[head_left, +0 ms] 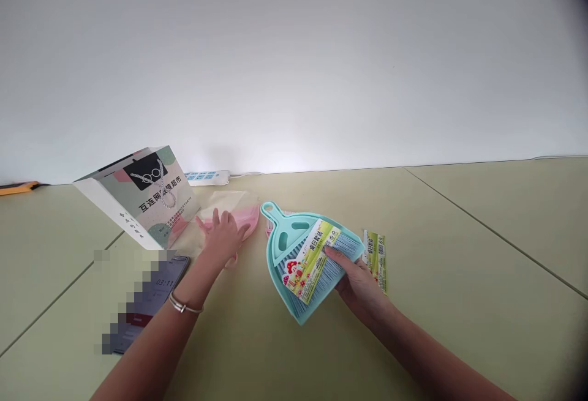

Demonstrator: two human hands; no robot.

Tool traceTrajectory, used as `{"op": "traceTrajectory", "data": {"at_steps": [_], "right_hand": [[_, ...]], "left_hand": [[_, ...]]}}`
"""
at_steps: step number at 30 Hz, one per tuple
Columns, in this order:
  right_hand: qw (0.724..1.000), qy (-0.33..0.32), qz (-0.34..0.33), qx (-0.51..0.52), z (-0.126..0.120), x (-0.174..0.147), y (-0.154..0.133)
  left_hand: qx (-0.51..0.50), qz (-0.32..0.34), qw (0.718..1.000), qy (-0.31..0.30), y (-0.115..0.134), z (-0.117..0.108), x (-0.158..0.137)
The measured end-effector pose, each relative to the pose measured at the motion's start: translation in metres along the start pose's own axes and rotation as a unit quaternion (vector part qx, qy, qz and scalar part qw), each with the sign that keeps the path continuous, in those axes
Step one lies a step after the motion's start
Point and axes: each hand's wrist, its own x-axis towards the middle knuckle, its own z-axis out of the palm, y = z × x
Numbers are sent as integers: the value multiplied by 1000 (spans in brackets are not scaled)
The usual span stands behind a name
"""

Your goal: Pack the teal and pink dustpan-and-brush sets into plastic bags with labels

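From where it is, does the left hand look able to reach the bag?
Probably yes: the left hand is spread at the pink dustpan, with no grasp showing; the bag stands close by, and nothing upright seems to block the way.

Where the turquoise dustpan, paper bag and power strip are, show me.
Turquoise dustpan [272, 267], head view: left rim.
Paper bag [150, 194], head view: printed front.
Power strip [209, 178], head view: socket face.

Printed card [309, 266] on the turquoise dustpan [294, 240], its heading ending in “套装”, second card [378, 254] right of the dustpan, its print too small to read, paper bag [151, 212] left of the dustpan, reading “互连网眼镜超市”, phone [160, 291] also left, showing “03:11”
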Motion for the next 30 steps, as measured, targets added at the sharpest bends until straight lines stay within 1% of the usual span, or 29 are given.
{"op": "traceTrajectory", "data": {"at_steps": [1, 2, 4, 6, 8, 13, 16, 19, 23, 25, 28, 30], "right_hand": [[1000, 3, 5, 1, 0, 0, 0], [1000, 5, 11, 2, 0, -1, 0], [1000, 5, 21, 2, 1, -2, 0], [1000, 4, 29, 3, 3, -4, 1], [999, 4, 37, 5, 4, -5, 1], [998, 7, 60, 14, 6, -6, 4], [996, 13, 73, 38, 5, -2, 4], [994, 39, 69, 76, 4, 1, 4], [993, 58, 63, 85, 3, 0, 4], [994, 52, 62, 77, 4, -1, 6], [995, 26, 63, 68, 6, -2, 9], [995, 13, 64, 72, 6, -2, 9]], "left_hand": [[43, -8, 999, 9, 4, -3, -5], [82, 1, 996, 17, 9, -6, -11], [114, 48, 992, 33, 20, -11, -26], [116, 92, 988, 44, 31, -13, -40], [107, 122, 985, 55, 40, -14, -51], [82, 185, 977, 73, 56, -14, -64], [57, 223, 971, 69, 57, -13, -74], [36, 258, 964, 44, 51, -11, -86], [7, 282, 959, 24, 45, -10, -95], [-13, 301, 953, 19, 45, -10, -93], [-45, 356, 933, -3, 45, -11, -90], [-76, 379, 922, -8, 44, -11, -91]]}}
